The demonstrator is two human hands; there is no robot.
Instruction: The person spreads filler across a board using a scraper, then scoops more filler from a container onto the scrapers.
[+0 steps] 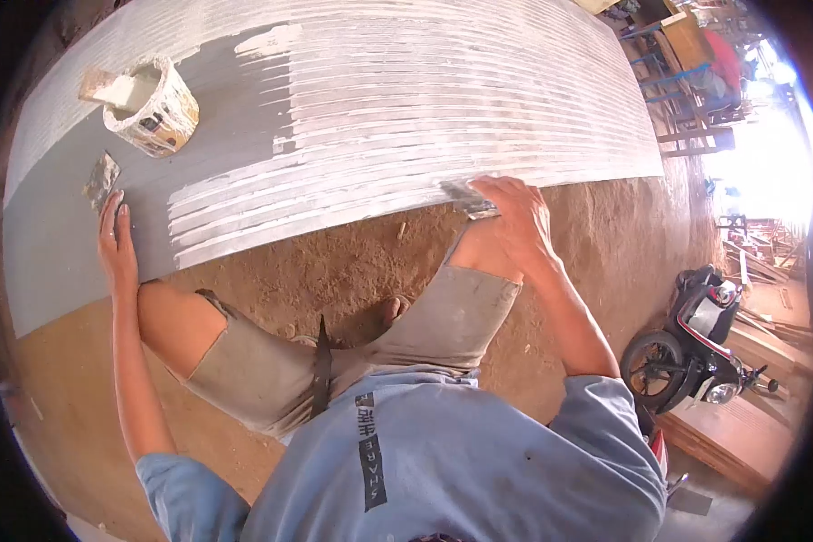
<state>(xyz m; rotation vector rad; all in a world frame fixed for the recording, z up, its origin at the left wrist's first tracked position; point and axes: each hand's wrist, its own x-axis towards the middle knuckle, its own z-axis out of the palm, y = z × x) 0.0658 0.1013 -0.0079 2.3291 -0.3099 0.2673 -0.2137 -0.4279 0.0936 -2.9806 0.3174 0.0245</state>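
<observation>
A large grey panel lies before me, much of it covered with white paste in ridged stripes. At its left side my left hand holds a putty knife, whose smeared blade points away from me over bare grey surface. My right hand grips a flat metal scraper at the panel's near edge, close to my right knee. The fingers partly cover the scraper. A paste-smeared bucket stands upright on the panel, with white paste inside and a wide flat tool resting across its rim.
Bare earth floor lies between the panel and my legs. A motorbike stands at the right, near stacked boards. Farther back at the upper right are wooden frames and a person in red.
</observation>
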